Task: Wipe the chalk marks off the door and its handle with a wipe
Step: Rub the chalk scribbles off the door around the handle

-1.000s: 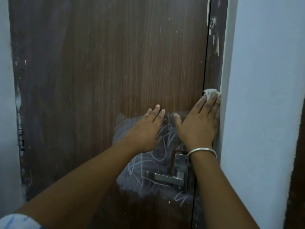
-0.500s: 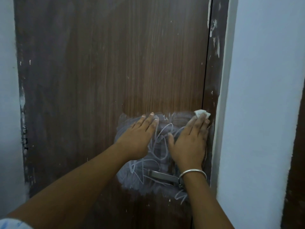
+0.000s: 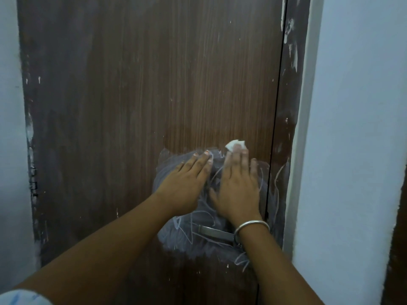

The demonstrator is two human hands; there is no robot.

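Note:
A brown wooden door (image 3: pixel 176 84) fills the view, with a smeared patch of white chalk scribbles (image 3: pixel 187 236) around its metal lever handle (image 3: pixel 214 232). My right hand (image 3: pixel 239 186) lies flat on the door over the scribbles and presses a white wipe (image 3: pixel 235 144), whose corner sticks out past the fingertips. My left hand (image 3: pixel 187 183) rests flat on the door just left of it, fingers together, holding nothing. A silver bangle sits on my right wrist and hides part of the handle plate.
The dark door frame (image 3: pixel 286 128) runs down the right side and bears chalk lines near handle height. A white wall (image 3: pixel 352 128) stands right of the frame, another white wall (image 3: pixel 11 128) at the left edge.
My right hand slid with the wipe from the door frame leftward and down onto the door panel over the chalk patch. My left hand stayed flat in about the same spot.

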